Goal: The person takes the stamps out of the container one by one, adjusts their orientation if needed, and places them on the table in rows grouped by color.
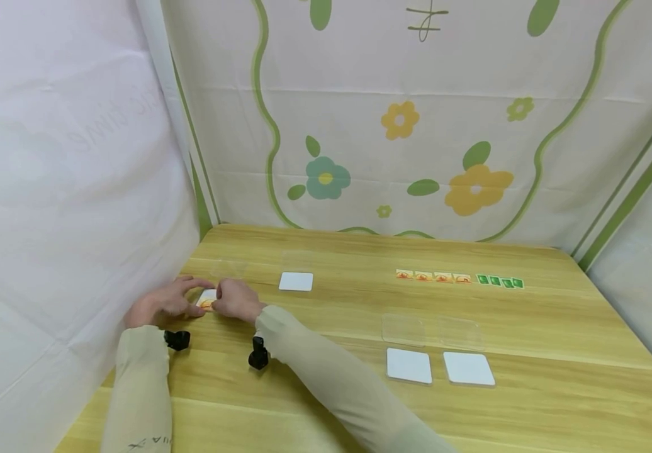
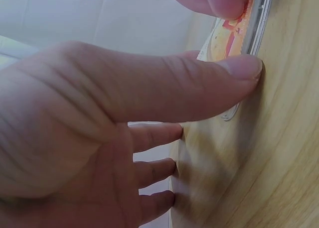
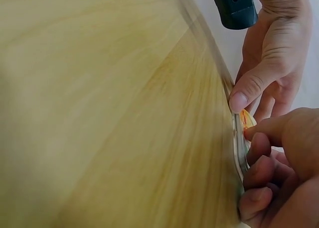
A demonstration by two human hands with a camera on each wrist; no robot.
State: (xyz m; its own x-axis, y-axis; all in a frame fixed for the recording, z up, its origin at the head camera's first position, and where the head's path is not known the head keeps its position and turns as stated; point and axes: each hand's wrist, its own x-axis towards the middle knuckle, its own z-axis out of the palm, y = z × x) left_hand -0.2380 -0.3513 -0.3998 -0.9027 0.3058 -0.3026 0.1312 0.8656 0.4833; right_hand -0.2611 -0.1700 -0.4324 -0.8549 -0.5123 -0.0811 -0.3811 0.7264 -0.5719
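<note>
At far left, my left hand [image 1: 172,301] has fingers spread, thumb on the case [image 2: 260,21] edge. The sticker [image 2: 222,43] sits at the case, between both hands; my right hand [image 1: 238,301] pinches it. Judged step: aligning the sticker. Next move likely calls for pressing flat. Farther right: white blanks [image 1: 409,365], spare stickers [image 1: 423,276].

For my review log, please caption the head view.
Left hand and right hand touching an orange-printed card, left of three white cards on a wood-grain table.
</note>
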